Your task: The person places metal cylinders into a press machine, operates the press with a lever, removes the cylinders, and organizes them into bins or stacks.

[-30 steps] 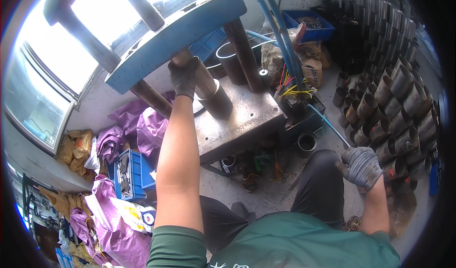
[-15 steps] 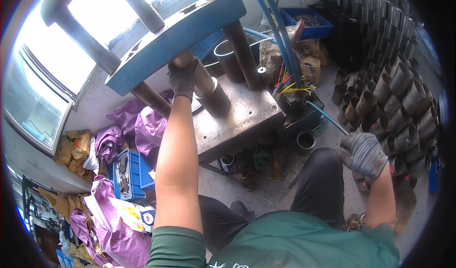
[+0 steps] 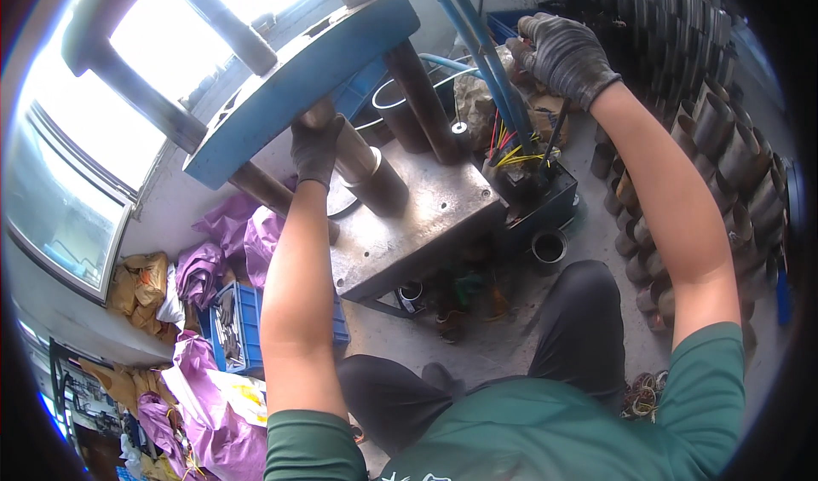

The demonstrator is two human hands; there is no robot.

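My gloved left hand point(image 3: 317, 147) is wrapped around the upper end of a grey metal cylinder point(image 3: 368, 172). The cylinder leans on the steel base plate point(image 3: 426, 221) of a press, just under its blue top plate point(image 3: 298, 80). My gloved right hand point(image 3: 562, 53) is raised at the upper right beside the blue hoses point(image 3: 490, 72). Its fingers are curled over the top of a thin dark lever point(image 3: 554, 140), which rises from a black box point(image 3: 550, 204) with coloured wires.
Rows of metal tubes point(image 3: 724, 140) are stacked along the right. A small dark cup point(image 3: 548, 247) sits on the floor by the box. At the lower left lie a blue crate of parts point(image 3: 234, 328) and purple bags point(image 3: 204, 268). My dark-trousered knees point(image 3: 579, 328) are below the press.
My right hand has risen from low beside the tube stack to the lever by the blue hoses. My left hand has stayed on the cylinder.
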